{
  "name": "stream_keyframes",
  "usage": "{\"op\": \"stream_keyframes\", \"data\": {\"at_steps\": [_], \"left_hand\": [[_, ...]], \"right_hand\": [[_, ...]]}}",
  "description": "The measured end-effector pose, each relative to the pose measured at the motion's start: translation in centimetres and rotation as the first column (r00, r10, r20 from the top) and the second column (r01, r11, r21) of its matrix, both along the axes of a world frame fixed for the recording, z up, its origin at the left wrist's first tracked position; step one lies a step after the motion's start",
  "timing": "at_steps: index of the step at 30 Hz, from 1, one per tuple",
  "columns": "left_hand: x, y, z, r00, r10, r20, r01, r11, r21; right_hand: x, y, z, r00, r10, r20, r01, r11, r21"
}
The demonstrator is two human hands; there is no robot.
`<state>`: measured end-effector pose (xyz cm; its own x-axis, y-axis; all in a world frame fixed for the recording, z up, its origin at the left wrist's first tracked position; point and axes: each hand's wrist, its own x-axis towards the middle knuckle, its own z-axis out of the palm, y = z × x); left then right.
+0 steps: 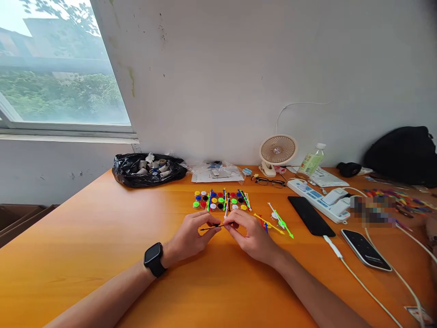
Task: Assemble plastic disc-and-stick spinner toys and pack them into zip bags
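Over the front middle of the table, my left hand [189,238] pinches a thin black plastic arrow [207,228], its point sticking out to the left. My right hand [251,235] is closed with its fingertips on the arrow's other end; fingers hide the middle of the piece. Just beyond my hands are rows of small round coloured pieces [214,200], with several thin plastic arrows lying across them. A white arrow [226,207] lies right behind my fingertips. To the right of my right hand are a yellow arrow [273,225] and a green arrow [285,226].
A black bag of cardboard rolls [119,171], a clip-on fan [278,149], glasses [269,181] and a bottle [310,161] stand along the wall. A power strip [316,198], a phone [309,216], a black-and-white device [365,249] and cables lie at right.
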<state>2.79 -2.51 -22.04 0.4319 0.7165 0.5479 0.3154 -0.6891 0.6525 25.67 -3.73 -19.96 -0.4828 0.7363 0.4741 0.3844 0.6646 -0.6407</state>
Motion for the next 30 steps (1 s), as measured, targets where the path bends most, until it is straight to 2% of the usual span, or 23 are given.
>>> {"op": "stream_keyframes", "data": {"at_steps": [3, 5, 9, 12, 14, 17, 21, 24, 30], "left_hand": [[0.1, -0.1, 0.3, 0.996, -0.006, 0.092, 0.016, 0.994, -0.111], [0.0, -0.2, 0.7, 0.978, -0.027, 0.205, 0.079, 0.965, -0.250], [-0.1, -0.2, 1.3, 0.923, -0.102, 0.371, 0.294, 0.810, -0.508], [-0.2, 0.1, 1.1, 0.881, -0.110, 0.460, 0.388, 0.725, -0.570], [-0.1, 0.3, 0.6, 0.866, -0.077, 0.494, 0.391, 0.720, -0.573], [0.0, 0.7, 0.0, 0.852, -0.021, 0.523, 0.361, 0.748, -0.558], [-0.1, 0.9, 0.1, 0.837, 0.036, 0.545, 0.335, 0.755, -0.564], [-0.2, 0.8, 0.5, 0.823, 0.062, 0.565, 0.335, 0.750, -0.570], [-0.1, 0.5, 0.8, 0.819, 0.075, 0.569, 0.329, 0.751, -0.573]], "right_hand": [[0.0, 0.0, 0.2, 1.000, -0.005, -0.027, 0.005, 1.000, -0.016], [0.1, 0.0, 0.3, 0.999, -0.005, -0.053, 0.003, 1.000, -0.027], [0.3, 0.2, 0.4, 0.995, -0.011, -0.099, 0.006, 0.999, -0.051], [0.4, 0.3, 0.4, 0.992, -0.024, -0.121, 0.017, 0.998, -0.059], [0.4, 0.4, 0.2, 0.988, -0.084, -0.128, 0.081, 0.996, -0.029], [0.6, 0.2, 0.0, 0.975, -0.178, -0.134, 0.188, 0.980, 0.063], [0.9, -0.1, 0.2, 0.987, -0.148, -0.057, 0.155, 0.977, 0.149], [0.9, -0.4, 0.2, 0.991, -0.135, -0.012, 0.135, 0.980, 0.144], [0.8, -0.2, -0.5, 0.984, -0.142, -0.103, 0.149, 0.986, 0.069]]}}
